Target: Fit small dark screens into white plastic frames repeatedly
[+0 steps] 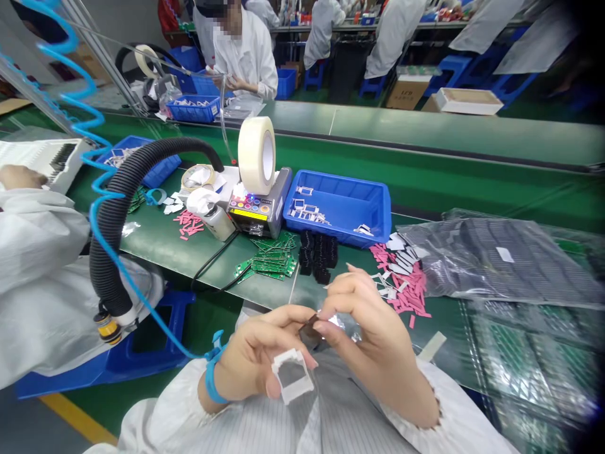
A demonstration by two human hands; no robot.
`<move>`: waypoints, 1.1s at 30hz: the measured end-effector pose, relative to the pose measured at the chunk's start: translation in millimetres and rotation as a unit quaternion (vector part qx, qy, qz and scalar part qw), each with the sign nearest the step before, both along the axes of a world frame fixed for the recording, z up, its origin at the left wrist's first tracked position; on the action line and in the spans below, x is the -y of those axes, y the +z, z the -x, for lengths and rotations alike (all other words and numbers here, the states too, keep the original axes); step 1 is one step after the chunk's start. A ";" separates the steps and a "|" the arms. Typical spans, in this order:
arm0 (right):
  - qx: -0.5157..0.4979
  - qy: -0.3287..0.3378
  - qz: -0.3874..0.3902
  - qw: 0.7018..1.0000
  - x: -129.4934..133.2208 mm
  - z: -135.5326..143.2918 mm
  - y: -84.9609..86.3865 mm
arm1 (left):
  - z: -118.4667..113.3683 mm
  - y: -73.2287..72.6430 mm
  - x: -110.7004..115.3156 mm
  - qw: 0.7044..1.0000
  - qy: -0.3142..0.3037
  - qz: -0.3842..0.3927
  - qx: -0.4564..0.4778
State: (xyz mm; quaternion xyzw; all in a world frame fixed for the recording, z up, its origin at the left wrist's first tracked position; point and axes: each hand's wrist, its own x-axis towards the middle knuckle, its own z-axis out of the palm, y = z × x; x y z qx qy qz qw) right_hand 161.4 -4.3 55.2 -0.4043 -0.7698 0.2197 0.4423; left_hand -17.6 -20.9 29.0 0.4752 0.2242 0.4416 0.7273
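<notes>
My left hand (258, 353), with a blue wrist strap (216, 378), holds a small white plastic frame (293, 376) between thumb and fingers, low in front of my chest. Its forefinger also touches a small dark, shiny piece (309, 332). My right hand (363, 325) pinches that same dark piece from the right, thumb against forefinger. Just beyond my hands, black parts (319, 252) stand in rows on the green bench (269, 293). Green circuit boards (271, 260) lie in a pile to their left, and pink strips (409, 290) are scattered to their right.
A blue bin (340, 202) holds white frames. Left of it, a tape roll (256, 154) sits on a machine (262, 211), near a white bottle (217, 221). A black hose (111, 233) and blue coiled cord (92, 126) arch at left. Plastic-wrapped sheets (501, 258) lie right. People work nearby.
</notes>
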 end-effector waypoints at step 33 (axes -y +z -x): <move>0.061 -0.060 -0.017 0.996 4.7 2.0 -15.7 | 7.6 -11.9 -5.0 0.990 -0.018 -0.091 -0.109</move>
